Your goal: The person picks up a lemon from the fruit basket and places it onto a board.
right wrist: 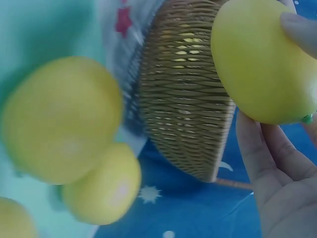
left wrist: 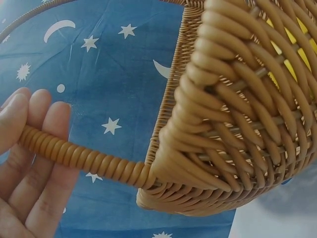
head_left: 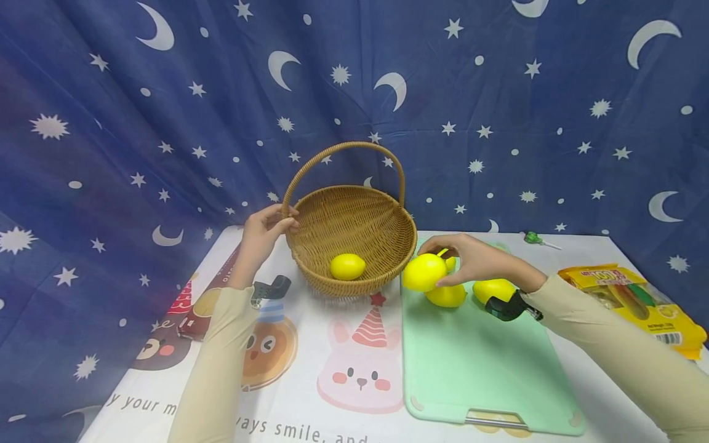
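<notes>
A woven basket [head_left: 354, 215] with a tall arched handle stands tilted toward me at the back of the table. My left hand [head_left: 264, 240] grips the lower left part of that handle [left wrist: 94, 161], thumb on one side and fingers on the other. One lemon [head_left: 347, 266] lies inside the basket. Between thumb and fingers, my right hand [head_left: 471, 258] holds another lemon [right wrist: 265, 59] beside the basket's right rim, above the green cutting board [head_left: 471, 363]. Several more lemons rest on the board beneath and beside that hand, such as one [head_left: 494, 290] at its right.
A yellow packet [head_left: 637, 304] lies at the table's right, with a green-wrapped lollipop [head_left: 534, 238] near the back edge. Partly behind the left forearm is a dark red packet [head_left: 207, 307]. A blue curtain [head_left: 354, 74] with moons and stars hangs behind the table.
</notes>
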`<state>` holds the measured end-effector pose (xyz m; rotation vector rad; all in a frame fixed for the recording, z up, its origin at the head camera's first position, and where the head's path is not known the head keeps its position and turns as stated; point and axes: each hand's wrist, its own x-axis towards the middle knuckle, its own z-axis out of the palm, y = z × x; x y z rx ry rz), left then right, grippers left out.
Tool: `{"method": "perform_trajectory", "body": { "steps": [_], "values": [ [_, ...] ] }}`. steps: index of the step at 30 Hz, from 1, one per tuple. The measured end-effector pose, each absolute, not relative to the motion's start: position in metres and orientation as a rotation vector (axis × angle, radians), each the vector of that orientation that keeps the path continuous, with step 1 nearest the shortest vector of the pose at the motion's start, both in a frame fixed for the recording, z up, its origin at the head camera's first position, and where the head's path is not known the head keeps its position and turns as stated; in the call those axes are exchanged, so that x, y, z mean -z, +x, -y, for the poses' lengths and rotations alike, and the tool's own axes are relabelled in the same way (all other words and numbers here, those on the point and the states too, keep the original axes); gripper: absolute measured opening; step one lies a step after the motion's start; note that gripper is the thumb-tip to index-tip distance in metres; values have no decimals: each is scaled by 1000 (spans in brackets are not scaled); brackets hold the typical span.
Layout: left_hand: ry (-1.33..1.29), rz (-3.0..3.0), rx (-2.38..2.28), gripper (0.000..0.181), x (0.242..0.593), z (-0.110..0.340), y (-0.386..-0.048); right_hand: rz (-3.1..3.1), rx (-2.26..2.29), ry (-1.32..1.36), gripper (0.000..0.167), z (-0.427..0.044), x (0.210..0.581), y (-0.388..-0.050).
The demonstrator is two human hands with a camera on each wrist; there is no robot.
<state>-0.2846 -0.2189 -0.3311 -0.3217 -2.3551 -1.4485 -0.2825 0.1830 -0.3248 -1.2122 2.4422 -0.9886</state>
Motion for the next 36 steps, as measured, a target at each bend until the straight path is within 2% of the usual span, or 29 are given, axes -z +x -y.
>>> {"method": "perform_trajectory", "body": {
  "steps": [14, 24, 36],
  "values": [
    [-307, 2364, 1445, 22, 331, 219, -284, -2435, 889, -1249, 48, -199, 369, -257],
    [-291, 2377, 1434, 22, 330, 219, -284, -2293, 812, -1275, 45, -194, 380, -254],
    [-306, 2375, 1425, 22, 329, 218, -283, -2325, 745, -1286, 49, -191, 388, -251]
  ]
}}
